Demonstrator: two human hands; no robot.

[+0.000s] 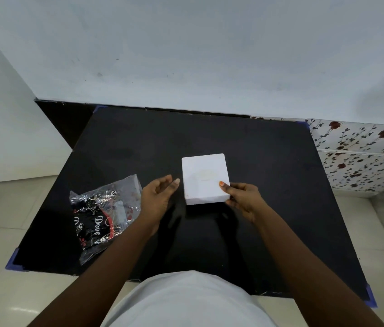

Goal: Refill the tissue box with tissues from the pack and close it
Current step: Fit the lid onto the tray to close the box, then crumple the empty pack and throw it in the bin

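A white square tissue box [204, 177] sits shut near the middle of the black table [269, 197]. My right hand [240, 197] grips its near right corner, thumb on the top face. Just left of the box, my left hand [159, 197] hovers with fingers apart, holding nothing and not touching the box. A crumpled clear plastic tissue pack [105, 213] with black and red print reading "Dove" lies flat on the table at the left, close to my left wrist. I cannot tell whether tissues are inside it.
The table stands against a pale wall [186, 55], with blue tape [11, 259] at its corners. A floral-patterned surface [363, 156] lies to the right, and light floor tiles [21, 220] surround the table. My white shirt [186, 303] fills the bottom of the view.
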